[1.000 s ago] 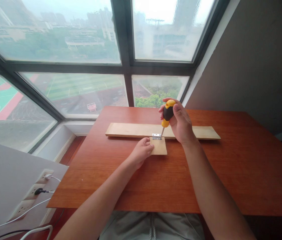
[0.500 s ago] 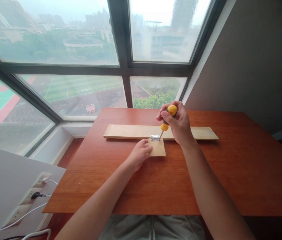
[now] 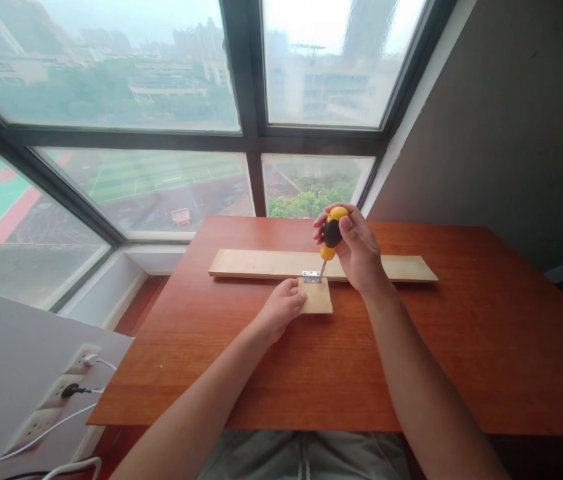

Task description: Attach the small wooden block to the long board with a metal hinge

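My right hand [image 3: 356,250] is closed round the handle of a yellow and black screwdriver [image 3: 332,233]. The shaft slants down, and its tip meets the right end of a silver metal hinge [image 3: 312,276]. That hinge spans the joint between a small square wooden board [image 3: 317,297] and the front edge of a long wooden plank [image 3: 256,263]. With thumb and fingers, my left hand [image 3: 281,307] grips the left edge of the small board. The screw under the tip is too small to make out.
Both boards lie on a reddish-brown table [image 3: 311,380]. Beyond its far edge stand large windows [image 3: 161,140], with a grey wall [image 3: 501,133] on the right. Sockets with plugged cables [image 3: 68,390] are low on the left.
The screwdriver handle has turned in my right hand, with the fingers and thumb shifted round it. My left hand and the boards keep their places; the view has moved slightly.
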`<state>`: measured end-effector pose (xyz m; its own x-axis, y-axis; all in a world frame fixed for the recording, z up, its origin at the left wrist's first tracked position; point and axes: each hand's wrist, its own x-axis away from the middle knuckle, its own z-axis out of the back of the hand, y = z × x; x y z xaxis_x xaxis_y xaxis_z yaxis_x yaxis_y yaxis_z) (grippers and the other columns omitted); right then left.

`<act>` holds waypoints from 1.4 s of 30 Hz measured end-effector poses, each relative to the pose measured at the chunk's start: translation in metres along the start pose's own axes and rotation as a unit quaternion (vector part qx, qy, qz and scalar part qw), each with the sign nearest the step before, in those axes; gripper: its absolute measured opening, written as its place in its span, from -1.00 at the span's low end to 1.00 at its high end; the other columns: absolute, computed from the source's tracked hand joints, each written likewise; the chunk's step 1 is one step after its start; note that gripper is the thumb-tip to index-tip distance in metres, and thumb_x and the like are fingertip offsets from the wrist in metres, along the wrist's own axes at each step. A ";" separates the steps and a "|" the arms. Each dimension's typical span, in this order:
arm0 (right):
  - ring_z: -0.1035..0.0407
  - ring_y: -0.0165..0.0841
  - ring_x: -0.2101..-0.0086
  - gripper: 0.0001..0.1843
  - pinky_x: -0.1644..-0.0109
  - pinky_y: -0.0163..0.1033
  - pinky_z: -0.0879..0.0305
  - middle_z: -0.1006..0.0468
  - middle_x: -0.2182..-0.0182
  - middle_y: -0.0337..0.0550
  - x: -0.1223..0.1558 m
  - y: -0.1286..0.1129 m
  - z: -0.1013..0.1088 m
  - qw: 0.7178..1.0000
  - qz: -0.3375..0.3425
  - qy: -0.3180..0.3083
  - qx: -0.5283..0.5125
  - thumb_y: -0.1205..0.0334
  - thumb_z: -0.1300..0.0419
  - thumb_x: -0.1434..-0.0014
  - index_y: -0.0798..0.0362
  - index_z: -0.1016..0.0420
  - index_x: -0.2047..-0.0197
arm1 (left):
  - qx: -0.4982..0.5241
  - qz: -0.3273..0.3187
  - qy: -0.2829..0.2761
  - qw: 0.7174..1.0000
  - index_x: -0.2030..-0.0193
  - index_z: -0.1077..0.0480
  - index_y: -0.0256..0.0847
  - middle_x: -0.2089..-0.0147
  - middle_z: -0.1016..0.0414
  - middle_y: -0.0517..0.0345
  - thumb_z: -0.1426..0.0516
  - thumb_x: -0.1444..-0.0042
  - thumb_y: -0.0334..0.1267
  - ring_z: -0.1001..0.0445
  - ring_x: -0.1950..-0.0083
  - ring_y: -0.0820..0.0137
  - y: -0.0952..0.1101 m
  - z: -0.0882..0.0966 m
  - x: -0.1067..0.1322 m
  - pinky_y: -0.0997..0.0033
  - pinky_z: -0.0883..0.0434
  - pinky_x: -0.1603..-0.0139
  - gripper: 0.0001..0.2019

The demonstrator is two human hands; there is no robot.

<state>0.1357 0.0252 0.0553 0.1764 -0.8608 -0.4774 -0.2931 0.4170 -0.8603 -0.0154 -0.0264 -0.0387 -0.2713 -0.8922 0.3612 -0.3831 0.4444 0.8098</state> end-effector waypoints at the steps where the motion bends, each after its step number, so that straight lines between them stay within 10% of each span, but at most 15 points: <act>1: -0.42 -0.36 0.28 -0.71 0.16 -0.18 -0.39 -0.50 0.18 -0.18 0.000 0.000 -0.001 1.000 0.002 -0.003 -0.006 -0.07 -0.11 -0.32 -0.09 -0.33 0.02 | -0.001 0.000 0.001 1.000 0.14 -0.36 -0.27 0.20 -0.59 0.01 -0.33 0.04 -0.38 -0.57 0.27 0.42 0.000 0.000 0.000 0.49 -0.44 0.23 -0.67; 42: -0.29 -0.45 0.45 -0.70 0.33 -0.26 -0.30 -0.47 0.29 -0.26 0.002 -0.003 0.002 1.000 0.019 -0.015 0.016 -0.06 -0.22 -0.26 -0.07 -0.43 0.06 | 0.004 -0.002 0.002 1.000 0.13 -0.34 -0.28 0.15 -0.60 -0.03 -0.30 0.00 -0.42 -0.57 0.26 0.43 0.000 0.000 0.000 0.51 -0.43 0.25 -0.69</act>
<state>0.1384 0.0230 0.0563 0.1949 -0.8352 -0.5143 -0.2697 0.4585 -0.8468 -0.0152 -0.0262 -0.0387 -0.2672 -0.8939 0.3600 -0.3917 0.4420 0.8070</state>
